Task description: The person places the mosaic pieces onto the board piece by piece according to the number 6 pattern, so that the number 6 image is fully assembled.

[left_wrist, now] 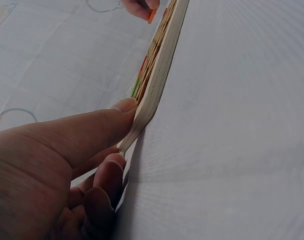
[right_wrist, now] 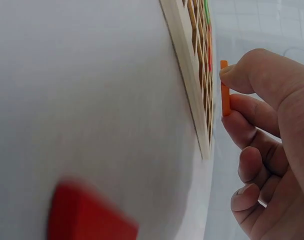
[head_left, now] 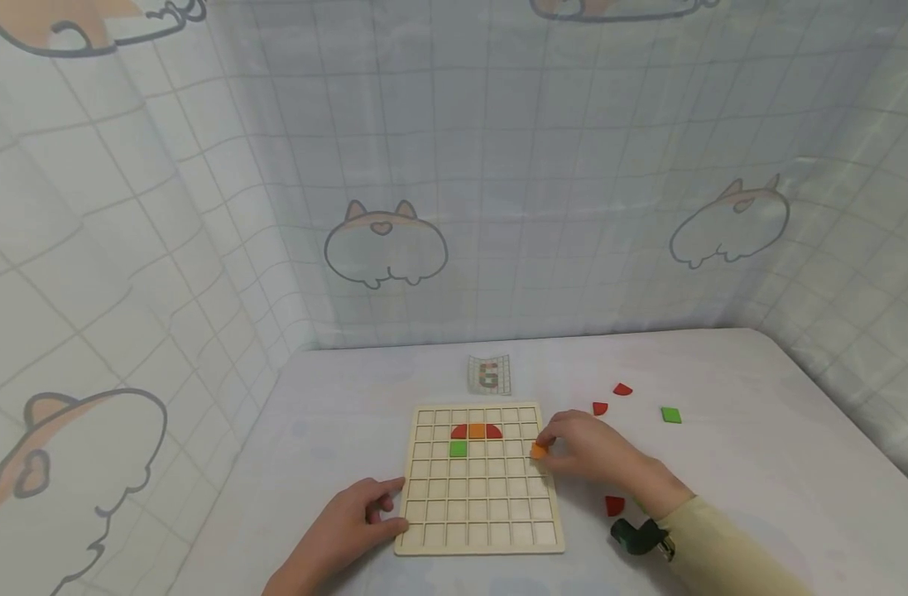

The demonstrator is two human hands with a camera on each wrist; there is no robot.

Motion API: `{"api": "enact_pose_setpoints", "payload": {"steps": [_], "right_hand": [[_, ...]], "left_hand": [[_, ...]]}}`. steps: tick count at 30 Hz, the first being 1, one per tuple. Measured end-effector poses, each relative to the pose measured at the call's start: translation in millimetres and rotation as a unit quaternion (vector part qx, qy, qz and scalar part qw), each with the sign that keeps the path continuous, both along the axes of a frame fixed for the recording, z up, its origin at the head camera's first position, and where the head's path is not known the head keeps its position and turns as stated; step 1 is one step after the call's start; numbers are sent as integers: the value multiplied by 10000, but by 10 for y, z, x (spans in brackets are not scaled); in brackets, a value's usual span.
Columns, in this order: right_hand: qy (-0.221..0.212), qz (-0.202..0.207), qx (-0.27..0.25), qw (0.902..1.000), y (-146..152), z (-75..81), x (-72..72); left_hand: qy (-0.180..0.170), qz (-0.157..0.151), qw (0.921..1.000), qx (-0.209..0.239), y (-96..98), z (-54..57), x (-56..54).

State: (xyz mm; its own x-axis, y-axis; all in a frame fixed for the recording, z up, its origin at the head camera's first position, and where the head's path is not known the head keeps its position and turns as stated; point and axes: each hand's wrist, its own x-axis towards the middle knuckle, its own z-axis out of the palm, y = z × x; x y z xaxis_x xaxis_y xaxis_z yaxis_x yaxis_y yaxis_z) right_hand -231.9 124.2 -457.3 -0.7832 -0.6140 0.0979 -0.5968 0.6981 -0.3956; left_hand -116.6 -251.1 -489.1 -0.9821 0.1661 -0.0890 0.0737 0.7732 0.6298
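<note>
A pale wooden grid board (head_left: pixel 479 490) lies on the table in the head view. At its left edge rests my left hand (head_left: pixel 353 517), thumb and index finger spread apart and touching the rim; in the left wrist view the thumb (left_wrist: pixel 99 122) meets the board near a corner. My right hand (head_left: pixel 591 451) pinches an orange square tile (right_wrist: pixel 225 90) between thumb and fingers, over the board's right edge. Set in the grid are an orange tile (head_left: pixel 477 431) between two red quarter-round tiles (head_left: pixel 459 432), and a green square tile (head_left: pixel 458 449).
Behind the board lies a small pattern card (head_left: pixel 489 375). Loose red pieces (head_left: pixel 622 389) and a green square (head_left: pixel 671 415) are scattered to the right. Another red piece (head_left: pixel 614 506) lies near the right wrist, beside a dark green object (head_left: pixel 636 536). A patterned curtain (head_left: pixel 558 149) encloses the table.
</note>
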Motion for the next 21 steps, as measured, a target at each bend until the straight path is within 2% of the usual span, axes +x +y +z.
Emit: {"api": "enact_pose_setpoints", "payload": {"steps": [10, 21], "right_hand": [[259, 535, 28, 9982, -297, 12, 4], [250, 861, -64, 9959, -564, 8, 26]], "left_hand": [[-39, 11, 10000, 84, 6, 11, 6], [-11, -24, 10000, 59, 2, 14, 11]]}}
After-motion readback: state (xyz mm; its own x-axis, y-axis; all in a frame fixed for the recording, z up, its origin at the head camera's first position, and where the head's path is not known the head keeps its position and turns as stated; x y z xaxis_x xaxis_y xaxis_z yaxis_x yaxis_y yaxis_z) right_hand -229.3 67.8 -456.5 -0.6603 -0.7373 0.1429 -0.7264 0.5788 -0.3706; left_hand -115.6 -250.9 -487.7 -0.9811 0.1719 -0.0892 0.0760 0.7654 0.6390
